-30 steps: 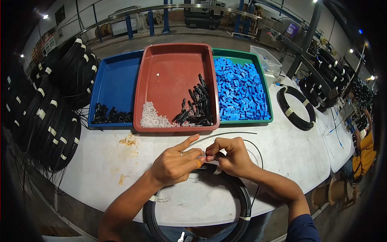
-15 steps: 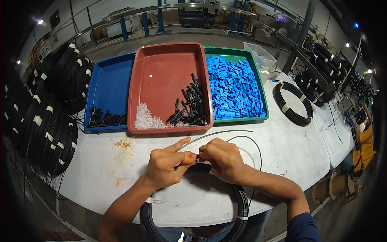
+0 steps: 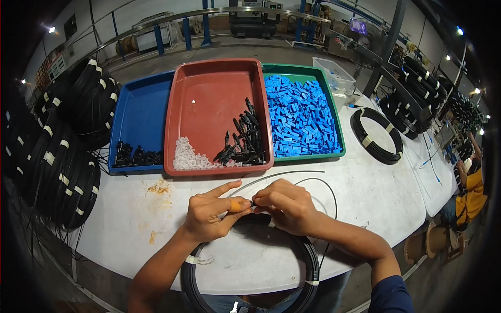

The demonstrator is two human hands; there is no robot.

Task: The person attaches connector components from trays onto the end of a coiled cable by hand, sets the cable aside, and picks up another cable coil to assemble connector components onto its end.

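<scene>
Black ring-shaped cable coil (image 3: 189,281) | left fingers (image 3: 243,204), right fingers (image 3: 267,200) pinching small dark part (image 3: 253,204)

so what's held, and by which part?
A small dark piece, pinched where the left hand and right hand meet; the grip hides which part.

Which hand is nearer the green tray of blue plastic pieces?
Right. The right hand is in front of the green tray; the left hand is farther left, in front of the red tray.
</scene>
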